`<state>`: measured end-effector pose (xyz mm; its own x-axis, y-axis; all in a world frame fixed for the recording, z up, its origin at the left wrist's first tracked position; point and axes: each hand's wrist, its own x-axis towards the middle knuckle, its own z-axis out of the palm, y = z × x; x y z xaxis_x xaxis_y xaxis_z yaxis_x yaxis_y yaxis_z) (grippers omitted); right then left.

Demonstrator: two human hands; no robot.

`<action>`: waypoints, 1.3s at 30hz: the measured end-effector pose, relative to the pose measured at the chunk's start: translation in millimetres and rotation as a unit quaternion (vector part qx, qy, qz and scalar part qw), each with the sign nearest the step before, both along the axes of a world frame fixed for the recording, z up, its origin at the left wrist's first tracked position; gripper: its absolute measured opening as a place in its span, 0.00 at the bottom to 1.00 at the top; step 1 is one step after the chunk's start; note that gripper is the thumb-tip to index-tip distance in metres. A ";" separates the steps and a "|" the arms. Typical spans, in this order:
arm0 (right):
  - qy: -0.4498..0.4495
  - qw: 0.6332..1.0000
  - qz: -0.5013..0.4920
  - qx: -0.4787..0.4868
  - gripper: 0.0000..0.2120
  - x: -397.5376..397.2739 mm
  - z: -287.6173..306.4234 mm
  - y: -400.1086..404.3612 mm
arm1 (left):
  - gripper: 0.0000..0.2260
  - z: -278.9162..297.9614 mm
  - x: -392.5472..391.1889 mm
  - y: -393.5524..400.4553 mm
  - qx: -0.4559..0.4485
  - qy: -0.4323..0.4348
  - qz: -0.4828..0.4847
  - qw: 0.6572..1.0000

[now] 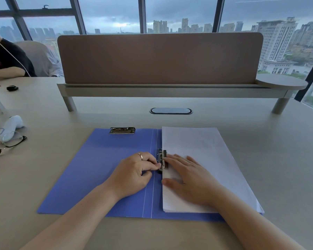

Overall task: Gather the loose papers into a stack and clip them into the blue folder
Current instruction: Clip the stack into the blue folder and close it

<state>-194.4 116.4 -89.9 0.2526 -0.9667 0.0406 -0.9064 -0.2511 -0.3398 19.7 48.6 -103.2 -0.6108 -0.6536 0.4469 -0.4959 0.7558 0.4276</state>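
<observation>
The blue folder (98,170) lies open flat on the desk. A neat stack of white papers (206,152) sits on its right half, left edge against the spine. A metal spring clip (162,160) stands at the spine, over the papers' left edge. My left hand (134,175) has its fingers curled, fingertips pinching the clip's lever. My right hand (186,177) lies flat with straight fingers pressing the papers down beside the clip. A second metal clip (122,130) sits at the top edge of the folder's left half.
A pair of glasses (5,146) and a white device (10,126) lie at the left. A brown partition panel (160,59) on legs spans the desk's back, with a cable port (170,111) in front. Another person (5,58) sits far left.
</observation>
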 end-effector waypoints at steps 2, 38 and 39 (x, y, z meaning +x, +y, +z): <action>0.001 1.000 0.001 0.003 0.35 0.5 0.1 0.0 | 0.18 -0.6 0.7 0.0 -0.002 -0.008 -0.005 1.000; 0.041 0.999 -0.013 0.015 0.43 2.0 5.5 4.8 | 0.31 22.1 123.6 -41.0 0.263 0.039 0.379 0.886; 0.041 0.999 -0.014 0.013 0.43 2.5 4.9 4.5 | 0.30 25.8 121.9 -40.4 0.276 0.061 0.365 0.887</action>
